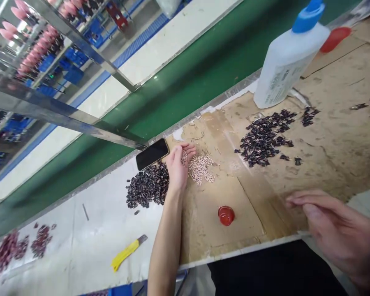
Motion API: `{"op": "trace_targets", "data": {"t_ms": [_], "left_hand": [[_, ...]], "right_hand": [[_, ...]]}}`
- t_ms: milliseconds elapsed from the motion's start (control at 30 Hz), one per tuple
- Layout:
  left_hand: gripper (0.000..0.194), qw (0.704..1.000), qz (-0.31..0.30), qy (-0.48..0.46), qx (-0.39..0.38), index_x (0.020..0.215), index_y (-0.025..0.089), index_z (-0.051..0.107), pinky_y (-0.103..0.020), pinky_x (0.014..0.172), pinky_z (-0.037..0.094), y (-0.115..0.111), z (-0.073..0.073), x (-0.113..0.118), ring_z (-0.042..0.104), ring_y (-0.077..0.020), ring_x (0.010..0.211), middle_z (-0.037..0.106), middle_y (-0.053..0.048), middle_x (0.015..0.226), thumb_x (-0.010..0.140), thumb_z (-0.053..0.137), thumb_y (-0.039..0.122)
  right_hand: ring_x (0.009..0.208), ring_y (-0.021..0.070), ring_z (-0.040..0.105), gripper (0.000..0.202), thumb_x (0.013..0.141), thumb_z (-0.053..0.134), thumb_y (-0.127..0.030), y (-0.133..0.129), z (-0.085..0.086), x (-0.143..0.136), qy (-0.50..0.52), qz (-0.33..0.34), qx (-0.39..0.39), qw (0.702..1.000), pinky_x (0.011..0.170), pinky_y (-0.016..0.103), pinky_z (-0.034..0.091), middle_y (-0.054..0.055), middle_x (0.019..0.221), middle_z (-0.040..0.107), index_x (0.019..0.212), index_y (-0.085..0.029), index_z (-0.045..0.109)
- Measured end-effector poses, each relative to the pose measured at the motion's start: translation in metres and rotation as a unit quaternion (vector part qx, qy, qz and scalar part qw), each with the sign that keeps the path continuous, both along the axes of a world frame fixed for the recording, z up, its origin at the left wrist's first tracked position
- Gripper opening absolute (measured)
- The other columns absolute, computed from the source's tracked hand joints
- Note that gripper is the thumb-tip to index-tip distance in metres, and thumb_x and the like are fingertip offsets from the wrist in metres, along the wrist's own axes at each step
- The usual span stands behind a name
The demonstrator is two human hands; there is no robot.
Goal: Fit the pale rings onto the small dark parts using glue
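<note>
My left hand (179, 162) rests palm up at the pile of small pinkish beads (202, 168), its fingers curled around some of them. Just left of its wrist lies a heap of small black pieces (148, 185), with a black phone (152, 154) behind it. My right hand (329, 218), blurred, hovers over the front edge at the right with thumb and fingers pinched together; what they hold, if anything, is too small to tell. A small red cup (226, 216) sits on the cardboard (203, 222) between the hands. A second heap of dark pieces (262, 139) lies farther right.
A white bottle with a blue cap (286, 61) stands at the back right, beside a red object (336, 40). A yellow cutter (128, 253) and dark red pieces (9, 250) lie at the left. Behind the table are a green belt (185, 98) and a metal frame (89, 131).
</note>
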State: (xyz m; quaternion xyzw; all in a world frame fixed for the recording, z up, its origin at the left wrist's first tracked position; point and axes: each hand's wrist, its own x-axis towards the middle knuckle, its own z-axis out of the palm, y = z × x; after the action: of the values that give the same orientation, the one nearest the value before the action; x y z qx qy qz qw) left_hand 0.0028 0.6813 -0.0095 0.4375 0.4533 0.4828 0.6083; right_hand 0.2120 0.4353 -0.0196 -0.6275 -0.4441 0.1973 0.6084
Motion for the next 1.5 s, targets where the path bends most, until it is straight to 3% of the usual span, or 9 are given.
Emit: {"op": "trace_targets", "data": {"t_ms": [133, 300, 433, 567, 667, 800, 900, 1300, 1500], "left_hand": [[0.018, 0.997, -0.052, 0.03, 0.041, 0.092, 0.019, 0.075, -0.037, 0.089, 0.06, -0.004, -0.003, 0.004, 0.076, -0.0218, 0.096, 0.078, -0.008, 0.101, 0.093, 0.069, 0.036], [0.026, 0.992, -0.092, 0.051, 0.069, 0.099, 0.02, 0.076, -0.043, 0.102, 0.055, -0.007, 0.001, 0.004, 0.073, -0.0251, 0.112, 0.078, -0.01, 0.115, 0.097, 0.062, 0.042], [0.039, 0.988, -0.12, 0.061, 0.076, 0.105, 0.019, 0.074, -0.048, 0.113, 0.047, -0.007, 0.007, -0.003, 0.069, -0.0276, 0.123, 0.076, -0.013, 0.125, 0.101, 0.053, 0.051], [0.058, 0.981, -0.167, 0.069, 0.072, 0.126, 0.022, 0.068, -0.051, 0.12, 0.039, -0.006, 0.014, -0.009, 0.064, -0.029, 0.131, 0.071, -0.013, 0.135, 0.104, 0.033, 0.064], [0.062, 0.973, -0.201, 0.081, 0.076, 0.134, 0.023, 0.063, -0.052, 0.124, 0.033, -0.004, 0.021, -0.013, 0.061, -0.03, 0.135, 0.07, -0.013, 0.137, 0.104, 0.029, 0.065], [0.046, 0.963, -0.23, 0.108, 0.088, 0.139, 0.024, 0.059, -0.055, 0.126, 0.029, -0.001, 0.029, -0.019, 0.057, -0.0312, 0.139, 0.07, -0.012, 0.138, 0.103, 0.048, 0.051], [0.047, 0.953, -0.256, 0.138, 0.087, 0.144, 0.026, 0.054, -0.056, 0.127, 0.027, 0.003, 0.035, -0.024, 0.055, -0.0323, 0.141, 0.068, -0.012, 0.141, 0.098, 0.06, 0.035], [0.05, 0.934, -0.299, 0.186, 0.06, 0.128, 0.022, 0.071, -0.052, 0.118, 0.043, 0.015, 0.048, -0.018, 0.066, -0.0308, 0.128, 0.07, -0.015, 0.133, 0.084, 0.064, -0.003], [0.048, 0.934, -0.301, 0.182, 0.057, 0.12, 0.022, 0.075, -0.053, 0.114, 0.048, 0.021, 0.057, -0.016, 0.061, -0.0338, 0.134, 0.07, -0.014, 0.133, 0.081, 0.067, -0.004]], "right_hand": [[0.076, 0.0176, 0.07, 0.026, 0.088, 0.06, -0.004, -0.001, -0.007, -0.003, 0.024, -0.007, 0.014, 1.0, 0.065, 0.03, 0.057, 0.003, 0.084, 0.073, 0.093, -0.026, 0.074], [0.08, 0.0197, 0.07, 0.024, 0.088, 0.063, -0.004, -0.003, -0.015, -0.002, 0.021, -0.004, 0.023, 1.0, 0.068, 0.034, 0.056, 0.003, 0.085, 0.072, 0.092, -0.025, 0.074], [0.082, 0.0191, 0.07, 0.022, 0.087, 0.065, -0.004, -0.003, -0.015, -0.004, 0.038, 0.0, 0.04, 0.998, 0.068, 0.032, 0.057, 0.002, 0.086, 0.074, 0.092, -0.024, 0.074], [0.079, 0.0164, 0.07, 0.021, 0.088, 0.066, -0.004, -0.002, -0.014, -0.007, 0.047, -0.013, 0.057, 0.997, 0.069, 0.029, 0.057, 0.001, 0.085, 0.074, 0.091, -0.023, 0.075], [0.078, 0.0143, 0.07, 0.019, 0.089, 0.066, -0.006, -0.001, -0.014, -0.008, 0.051, -0.019, 0.051, 0.997, 0.069, 0.026, 0.056, 0.0, 0.085, 0.074, 0.091, -0.023, 0.075], [0.078, 0.0143, 0.069, 0.018, 0.09, 0.065, -0.008, 0.001, -0.014, -0.007, 0.056, -0.016, 0.054, 0.997, 0.07, 0.026, 0.056, 0.0, 0.083, 0.073, 0.089, -0.023, 0.074], [0.078, 0.0146, 0.069, 0.017, 0.091, 0.065, -0.009, 0.002, -0.015, -0.006, 0.053, -0.007, 0.046, 0.997, 0.07, 0.026, 0.056, 0.0, 0.083, 0.073, 0.088, -0.024, 0.074], [0.077, 0.0157, 0.069, 0.016, 0.09, 0.066, -0.009, 0.001, -0.014, -0.007, 0.049, -0.002, 0.028, 0.998, 0.069, 0.028, 0.055, 0.001, 0.082, 0.074, 0.086, -0.022, 0.075], [0.075, 0.016, 0.069, 0.015, 0.089, 0.067, -0.009, 0.002, -0.015, -0.008, 0.047, -0.011, 0.03, 0.998, 0.068, 0.029, 0.055, 0.001, 0.082, 0.074, 0.086, -0.022, 0.075]]}}
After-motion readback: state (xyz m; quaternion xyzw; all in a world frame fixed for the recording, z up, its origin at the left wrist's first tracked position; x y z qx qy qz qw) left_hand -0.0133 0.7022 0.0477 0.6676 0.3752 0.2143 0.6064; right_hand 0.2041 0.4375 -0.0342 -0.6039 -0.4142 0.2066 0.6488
